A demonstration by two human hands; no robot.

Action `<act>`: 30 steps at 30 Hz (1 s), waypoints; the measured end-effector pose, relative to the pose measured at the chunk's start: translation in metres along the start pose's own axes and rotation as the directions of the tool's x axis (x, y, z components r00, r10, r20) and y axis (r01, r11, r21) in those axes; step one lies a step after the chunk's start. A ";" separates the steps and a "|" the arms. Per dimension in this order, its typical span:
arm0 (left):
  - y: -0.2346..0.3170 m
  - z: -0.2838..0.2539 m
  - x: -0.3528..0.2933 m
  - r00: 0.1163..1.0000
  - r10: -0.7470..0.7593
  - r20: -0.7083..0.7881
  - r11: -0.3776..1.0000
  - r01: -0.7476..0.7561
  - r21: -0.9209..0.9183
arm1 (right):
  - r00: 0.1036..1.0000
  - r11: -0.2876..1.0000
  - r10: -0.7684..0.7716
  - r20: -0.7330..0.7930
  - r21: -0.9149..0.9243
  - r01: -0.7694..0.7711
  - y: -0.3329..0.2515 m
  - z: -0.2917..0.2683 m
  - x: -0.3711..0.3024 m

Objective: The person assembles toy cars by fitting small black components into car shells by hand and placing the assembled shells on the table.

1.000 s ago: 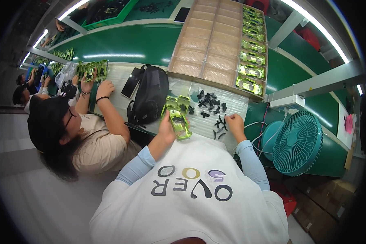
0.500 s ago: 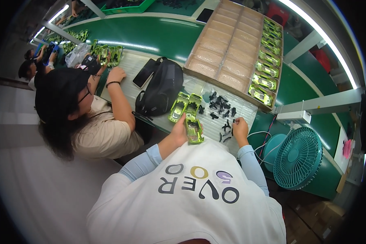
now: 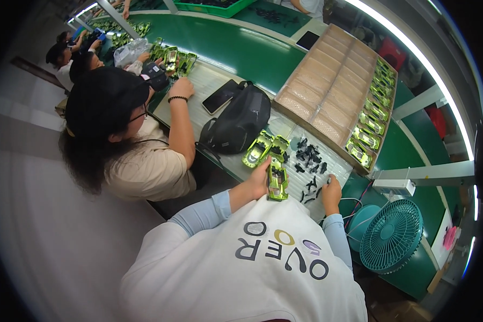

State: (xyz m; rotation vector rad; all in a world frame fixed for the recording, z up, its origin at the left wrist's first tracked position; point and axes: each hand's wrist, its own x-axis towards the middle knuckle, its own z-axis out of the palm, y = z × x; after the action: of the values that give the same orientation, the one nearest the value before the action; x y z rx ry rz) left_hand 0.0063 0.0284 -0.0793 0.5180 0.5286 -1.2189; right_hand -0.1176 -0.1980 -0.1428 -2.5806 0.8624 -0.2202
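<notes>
My left hand [image 3: 257,181] is closed around a shiny lime-green toy car body [image 3: 277,185], held near my shirt at the table's front edge. Just beyond it, two more green car bodies [image 3: 258,149] rest side by side on the table. My right hand [image 3: 331,194] is at the right side of the white work surface with its fingertips pinched together. Whatever sits in that pinch is too small to make out. Small black plastic parts [image 3: 308,155] lie scattered between my hands, a few of them close to my right fingertips.
A large divided cardboard tray [image 3: 314,75] stands behind, green car bodies [image 3: 367,137] filling its right column. Left of the parts lie a black bag [image 3: 239,121] and a phone [image 3: 220,96]. A teal fan [image 3: 392,236] stands at right. A co-worker [image 3: 129,134] sits close on my left.
The whole view has shifted, so the scene sits further right and lower. My left hand still holds the car body, and my right hand stays pinched beside the black parts.
</notes>
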 end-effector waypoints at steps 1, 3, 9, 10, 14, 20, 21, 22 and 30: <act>0.000 0.000 -0.001 1.000 -0.006 0.022 1.000 0.006 0.009 | 1.000 1.000 -0.005 -0.017 0.016 0.005 0.007 0.003 0.001; 0.000 -0.004 0.001 0.999 0.011 0.046 1.000 -0.011 -0.008 | 0.989 0.994 -0.108 -0.101 -0.007 0.108 0.014 0.005 0.007; 0.004 0.014 -0.007 0.976 0.045 0.211 0.999 -0.044 -0.010 | 0.939 0.438 0.182 0.292 0.831 -0.343 -0.052 -0.029 0.014; 0.005 0.020 -0.010 0.973 0.027 0.229 0.999 -0.021 -0.028 | 0.941 0.358 0.100 0.324 0.871 -0.338 -0.076 -0.040 0.011; 0.006 0.040 -0.024 0.945 0.057 0.323 0.996 -0.074 0.042 | 0.963 0.299 0.007 0.268 0.919 -0.258 -0.118 -0.058 -0.003; 0.007 0.042 -0.030 0.937 0.063 0.344 0.997 -0.075 0.024 | 0.982 0.389 -0.034 0.186 0.908 -0.159 -0.121 -0.066 -0.010; 0.005 0.043 -0.030 0.937 0.044 0.346 0.998 -0.053 0.017 | 0.983 0.387 -0.033 0.180 0.909 -0.153 -0.120 -0.064 -0.011; 0.005 0.043 -0.030 0.934 0.045 0.353 0.998 -0.058 0.028 | 0.983 0.428 -0.044 0.176 0.893 -0.140 -0.120 -0.061 -0.011; 0.000 0.046 -0.032 0.923 0.010 0.384 0.998 -0.035 0.058 | 0.944 0.713 -0.256 -0.209 0.618 0.330 -0.110 -0.062 -0.012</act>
State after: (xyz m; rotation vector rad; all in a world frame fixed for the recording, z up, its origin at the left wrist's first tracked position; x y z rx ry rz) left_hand 0.0026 0.0222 -0.0238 0.3243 0.1488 -1.2794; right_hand -0.0850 -0.1313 -0.0406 -2.0259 0.3002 -0.6398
